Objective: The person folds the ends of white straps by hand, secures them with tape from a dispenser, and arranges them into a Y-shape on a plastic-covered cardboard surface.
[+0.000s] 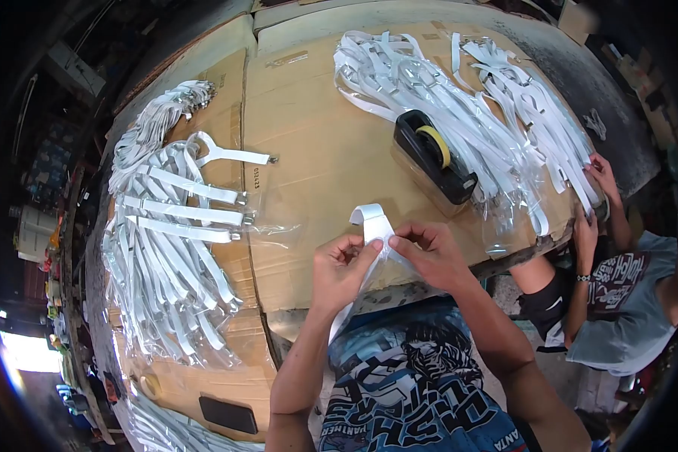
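Close to the table's front edge, I hold a white elastic strap [374, 226], which looks like part of a pair of suspenders. My left hand [342, 270] pinches it from the left, thumb on top. My right hand [434, 252] grips it from the right, with thumb and fingertips closed near the left thumb. The strap's upper end curls over above my fingers, and a tail [340, 322] hangs below my left hand. Beyond my right hand stands a black tape dispenser [435, 160] with a yellow-cored roll.
White suspenders with metal clips [166, 256] are heaped at left, some in clear plastic. More suspenders [429, 94] lie at the far right. A black phone [228, 414] and a tape roll [150, 386] lie at lower left. A co-worker's hands [597, 184] touch straps at right.
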Tool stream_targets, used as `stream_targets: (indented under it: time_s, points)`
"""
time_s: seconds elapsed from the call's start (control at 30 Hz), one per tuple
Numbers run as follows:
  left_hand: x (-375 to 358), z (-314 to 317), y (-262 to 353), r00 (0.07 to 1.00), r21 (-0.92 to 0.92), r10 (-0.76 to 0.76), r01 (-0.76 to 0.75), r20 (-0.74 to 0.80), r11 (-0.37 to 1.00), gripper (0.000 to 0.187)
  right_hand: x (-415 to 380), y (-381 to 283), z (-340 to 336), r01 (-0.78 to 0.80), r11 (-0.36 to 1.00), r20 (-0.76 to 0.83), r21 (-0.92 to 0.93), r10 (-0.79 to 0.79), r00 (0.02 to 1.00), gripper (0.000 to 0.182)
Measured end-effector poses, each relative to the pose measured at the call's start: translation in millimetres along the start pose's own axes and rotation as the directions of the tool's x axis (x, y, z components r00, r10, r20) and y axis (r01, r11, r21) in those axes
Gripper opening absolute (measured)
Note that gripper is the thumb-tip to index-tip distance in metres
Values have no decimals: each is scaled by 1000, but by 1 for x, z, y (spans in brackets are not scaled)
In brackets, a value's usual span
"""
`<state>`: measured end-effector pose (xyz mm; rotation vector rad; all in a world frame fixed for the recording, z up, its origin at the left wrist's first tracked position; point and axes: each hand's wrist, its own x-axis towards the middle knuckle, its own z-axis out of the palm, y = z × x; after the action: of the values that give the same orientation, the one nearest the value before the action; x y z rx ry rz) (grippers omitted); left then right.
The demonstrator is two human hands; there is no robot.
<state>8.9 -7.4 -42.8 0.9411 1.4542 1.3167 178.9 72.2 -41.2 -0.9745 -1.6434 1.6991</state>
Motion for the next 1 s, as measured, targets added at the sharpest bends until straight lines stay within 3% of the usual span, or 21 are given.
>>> stream_targets:
  time_s: [0.1,0.2,0.3,0.5,0.6,0.7,0.87,1.0]
  points:
    - [-2,-1,6,997,-243,62,-49,49,969,25,0,-6,1,25,999,5,-33,-25,1000,19]
    - [-3,-8,7,988,-260,140,-118,68,958,32,0,-8,2,63,998,22,-14,-62,998,19]
    - [-7,-8,14,981,-191,159,-136,109,972,32,0,-11,5,103,994,62,-34,-100,993,18]
    - [-19,-12,23,947,-122,322,-317,21,941,32,-11,-27,11,121,992,142,29,-124,982,18]
    - [-34,-15,40,958,-67,286,-284,10,956,33,-14,-31,11,174,981,220,87,-189,957,19]
    - [-44,-15,48,972,-97,236,-235,-4,967,36,-21,-38,17,100,990,215,95,-119,969,18]
    - [-52,-24,54,950,38,310,-311,34,950,51,-24,-38,24,189,977,212,98,-206,955,16]
    - [-59,-27,60,924,-12,379,-378,47,926,50,-26,-58,31,236,972,222,12,-233,947,13]
